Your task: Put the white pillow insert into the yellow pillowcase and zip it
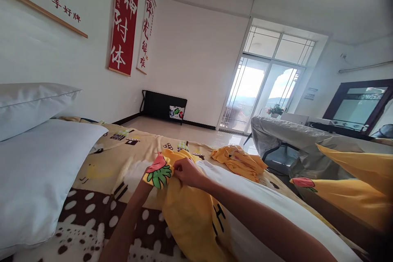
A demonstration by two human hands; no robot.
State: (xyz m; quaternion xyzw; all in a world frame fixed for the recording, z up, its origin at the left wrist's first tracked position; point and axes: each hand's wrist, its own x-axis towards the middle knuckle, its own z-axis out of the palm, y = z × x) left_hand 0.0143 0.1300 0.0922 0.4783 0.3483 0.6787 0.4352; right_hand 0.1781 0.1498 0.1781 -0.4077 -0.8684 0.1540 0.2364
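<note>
patterned bed [101, 196], white pillows [39, 172], yellow pillowcase [187, 213]

Bright daylight from the far glass doors [264, 94], blown out to white there. Glare on the floor [196, 133] near them. Strong wide-angle bending at edges; near right corner blurred.

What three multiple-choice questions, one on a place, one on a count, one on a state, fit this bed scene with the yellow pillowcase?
1. Where is the crumpled yellow cloth?
A. on the bed past the hands
B. on the floor by the window
C. on the white pillows

2. How many red hanging wall scrolls show?
A. one
B. two
C. three

3. What is the right hand doing?
A. lying flat and open
B. pinching the yellow strawberry-print pillowcase
C. holding a phone

Answers: 1 A, it lies on the patterned bedspread beyond the hands. 2 A, its neighbour is white. 3 B, fingers closed on the fabric's edge.
</note>
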